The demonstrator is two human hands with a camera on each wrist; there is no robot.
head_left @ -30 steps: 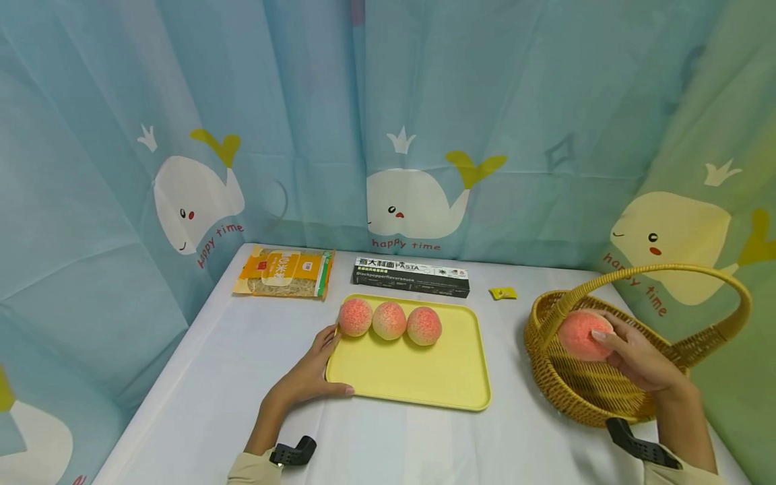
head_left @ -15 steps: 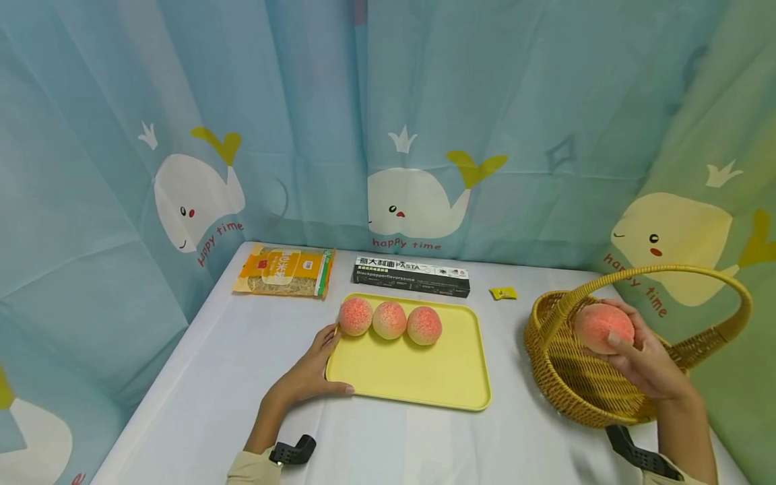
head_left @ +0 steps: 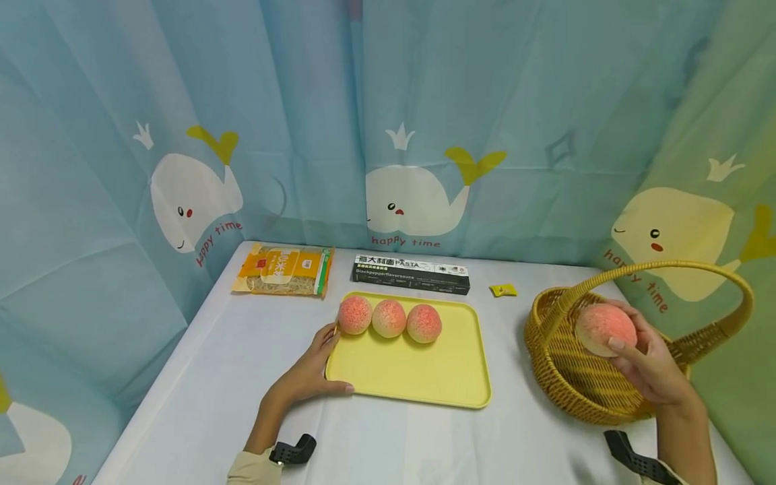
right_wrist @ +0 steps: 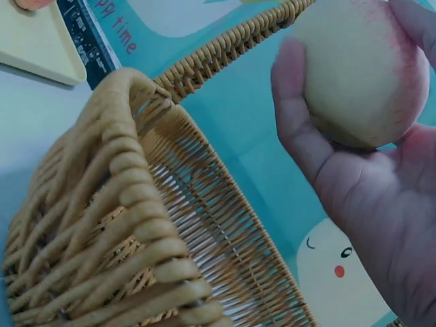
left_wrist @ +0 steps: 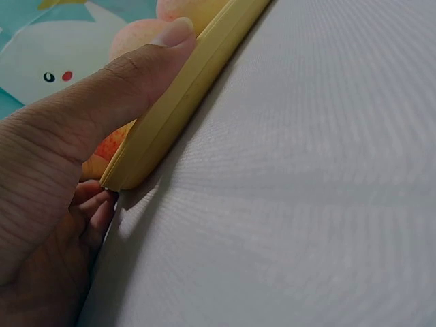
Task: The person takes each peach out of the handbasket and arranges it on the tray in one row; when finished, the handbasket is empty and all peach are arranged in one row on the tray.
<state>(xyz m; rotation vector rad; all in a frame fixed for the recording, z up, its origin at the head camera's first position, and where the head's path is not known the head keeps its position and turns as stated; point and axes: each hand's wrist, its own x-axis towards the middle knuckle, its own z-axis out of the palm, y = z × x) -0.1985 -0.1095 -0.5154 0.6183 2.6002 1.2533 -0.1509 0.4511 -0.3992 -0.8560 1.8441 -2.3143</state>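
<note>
My right hand grips a pink and cream peach above the wicker basket. In the right wrist view the thumb and fingers curl round the same peach, apart from the basket's rim. My left hand holds the near left corner of a yellow tray, its thumb along the front edge and its fingers at the left side. Three peaches stand in a row at the tray's back: a left one, a middle one and a right one.
Behind the tray lies a black and white pasta box, with an orange grain bag to its left. A small yellow packet is between box and basket. The basket's handle arches high over it. A whale-print curtain surrounds the table.
Over the basket, my right hand has moved slightly right and turned the peach, so more of its pale side shows. The left hand and the tray have stayed in place.
</note>
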